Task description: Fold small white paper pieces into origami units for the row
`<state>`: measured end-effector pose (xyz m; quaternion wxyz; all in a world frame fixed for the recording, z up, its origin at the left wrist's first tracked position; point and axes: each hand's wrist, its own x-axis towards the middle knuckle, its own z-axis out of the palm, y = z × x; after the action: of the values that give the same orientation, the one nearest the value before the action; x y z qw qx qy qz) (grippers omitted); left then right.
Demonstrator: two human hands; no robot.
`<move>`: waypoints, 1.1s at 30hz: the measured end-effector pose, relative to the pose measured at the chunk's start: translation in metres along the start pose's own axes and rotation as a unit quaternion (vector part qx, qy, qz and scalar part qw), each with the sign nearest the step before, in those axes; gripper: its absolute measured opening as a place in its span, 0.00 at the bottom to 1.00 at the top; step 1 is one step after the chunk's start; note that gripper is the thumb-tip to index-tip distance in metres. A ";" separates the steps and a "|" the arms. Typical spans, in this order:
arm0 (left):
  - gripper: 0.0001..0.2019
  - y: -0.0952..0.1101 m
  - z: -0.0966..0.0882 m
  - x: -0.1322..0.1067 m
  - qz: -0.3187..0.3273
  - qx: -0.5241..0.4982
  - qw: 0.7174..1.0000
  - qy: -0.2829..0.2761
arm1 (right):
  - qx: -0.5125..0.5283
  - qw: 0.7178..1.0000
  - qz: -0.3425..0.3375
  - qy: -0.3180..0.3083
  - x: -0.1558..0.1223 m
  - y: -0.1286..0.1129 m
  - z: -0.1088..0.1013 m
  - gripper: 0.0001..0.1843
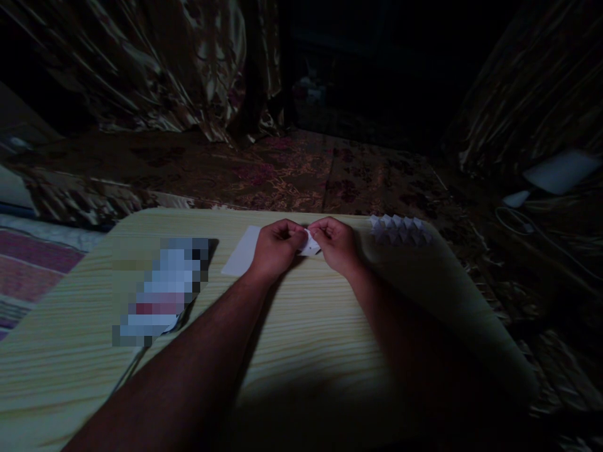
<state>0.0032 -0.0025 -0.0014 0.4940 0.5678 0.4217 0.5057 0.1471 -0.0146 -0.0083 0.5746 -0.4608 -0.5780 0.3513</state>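
Both hands meet over the far middle of a wood-grain table (301, 339). My left hand (281, 246) pinches the left side of a small folded piece of white paper (309, 243). On its other side, my right hand (335, 242) grips the same paper with thumb and fingertips. The fingers cover much of it, so its folded shape cannot be made out. A flat white paper sheet (241, 252) lies on the table just left of my left hand, partly hidden by it. Right of my right hand stand rows of several folded paper pieces (400, 230) with pointed tops.
A phone-like device (162, 289), its screen blurred out, lies at the left with a cable (126, 373) running toward me. Patterned cloth (282, 169) borders the table's far edge. At the far right are a white lamp-like object (560, 172) and a cord. The room is dim.
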 end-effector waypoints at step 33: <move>0.12 0.002 0.001 0.000 -0.041 -0.061 0.997 0.030 | -0.091 0.995 -0.024 0.043 -0.007 -0.002 0.006 0.12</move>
<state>0.0038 -0.0024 0.0002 0.5357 0.5031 0.4276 0.5265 0.1399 -0.0211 -0.0095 0.5628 -0.5120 -0.5933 0.2629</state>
